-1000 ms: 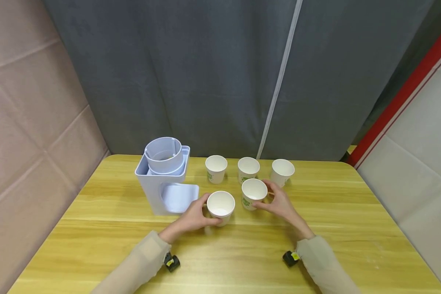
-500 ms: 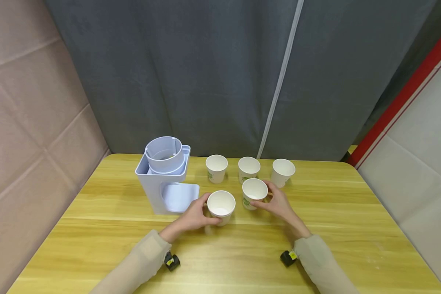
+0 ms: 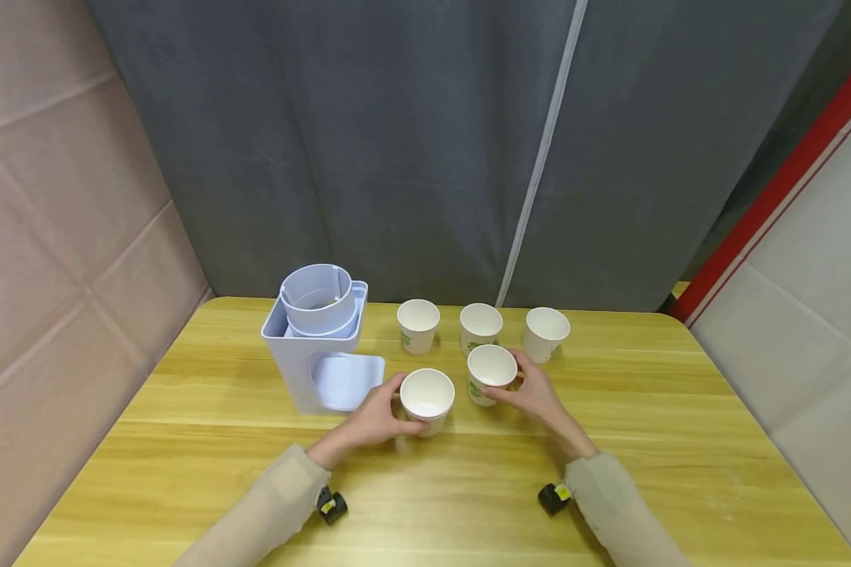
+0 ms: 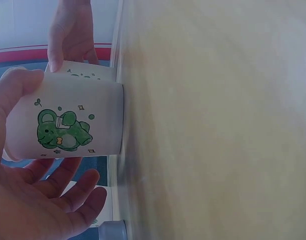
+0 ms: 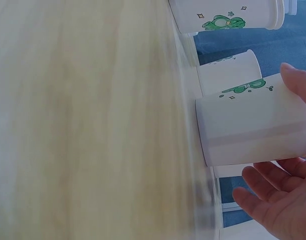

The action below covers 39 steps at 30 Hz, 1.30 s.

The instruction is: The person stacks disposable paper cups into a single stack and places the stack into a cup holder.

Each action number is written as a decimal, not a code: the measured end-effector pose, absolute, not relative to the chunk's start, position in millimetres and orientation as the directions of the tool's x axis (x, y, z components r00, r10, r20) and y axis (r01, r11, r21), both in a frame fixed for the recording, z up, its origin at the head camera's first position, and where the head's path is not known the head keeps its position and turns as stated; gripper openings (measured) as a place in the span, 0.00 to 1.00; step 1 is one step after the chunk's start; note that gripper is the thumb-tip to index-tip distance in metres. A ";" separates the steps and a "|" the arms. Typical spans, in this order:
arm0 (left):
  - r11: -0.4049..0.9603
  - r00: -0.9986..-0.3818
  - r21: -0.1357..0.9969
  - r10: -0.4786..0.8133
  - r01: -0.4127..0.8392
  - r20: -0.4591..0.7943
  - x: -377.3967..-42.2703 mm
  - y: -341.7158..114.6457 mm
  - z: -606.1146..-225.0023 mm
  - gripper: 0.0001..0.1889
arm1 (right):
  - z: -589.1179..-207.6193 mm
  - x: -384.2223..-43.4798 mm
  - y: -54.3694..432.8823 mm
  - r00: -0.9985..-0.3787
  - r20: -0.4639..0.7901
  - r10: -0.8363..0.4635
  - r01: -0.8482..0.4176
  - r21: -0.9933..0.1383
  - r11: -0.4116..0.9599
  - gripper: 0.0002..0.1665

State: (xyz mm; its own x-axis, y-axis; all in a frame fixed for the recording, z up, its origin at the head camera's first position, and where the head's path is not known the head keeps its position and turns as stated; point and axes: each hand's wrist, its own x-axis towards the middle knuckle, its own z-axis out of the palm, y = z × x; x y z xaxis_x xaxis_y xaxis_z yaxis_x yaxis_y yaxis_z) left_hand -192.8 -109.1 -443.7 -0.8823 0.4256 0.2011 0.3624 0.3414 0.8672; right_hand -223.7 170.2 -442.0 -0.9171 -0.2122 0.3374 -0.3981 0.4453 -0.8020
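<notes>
My left hand grips a white paper cup, thumb on the near side and fingers on the far side. A green cartoon animal is printed on that cup's wall, plain in the left wrist view. To the right, my right hand holds another paper cup between thumb and fingers, also with a green print. Both cups stand upright with their mouths up, a small gap between them. In the right wrist view, this right cup has its base close to the tabletop.
Behind stand three more paper cups in a row: left, middle and right. A pale blue plastic dispenser with a round top piece stands left of my left hand. A grey curtain hangs behind the wooden table.
Both hands keep their hold on the cups, which stay where they were. My right wrist has shifted very slightly to the left.
</notes>
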 end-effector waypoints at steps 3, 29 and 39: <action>0.338 -0.882 0.869 0.427 0.362 0.201 -193.1 -109.6 -443.9 0.34 | -443.1 -224.4 170.0 -0.914 0.344 -0.215 -0.405 -0.797 0.449 0.37; 0.332 -0.881 0.874 0.432 0.355 0.193 -192.7 -109.3 -442.4 0.34 | -439.4 -232.4 158.0 -0.919 0.332 -0.214 -0.395 -0.797 0.457 0.42; 0.333 -0.880 0.874 0.433 0.355 0.193 -192.5 -109.5 -441.8 0.34 | -434.7 -229.6 154.4 -0.925 0.326 -0.195 -0.380 -0.815 0.437 0.42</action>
State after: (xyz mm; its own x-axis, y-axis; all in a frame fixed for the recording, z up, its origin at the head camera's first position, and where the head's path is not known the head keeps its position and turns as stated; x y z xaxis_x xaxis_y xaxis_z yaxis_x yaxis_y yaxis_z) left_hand -192.5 -109.5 -441.8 -0.8804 0.4333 0.1930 0.3552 0.3327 0.8736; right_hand -229.6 154.4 -434.7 -0.9248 -0.1955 0.3265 -0.3801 0.4373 -0.8150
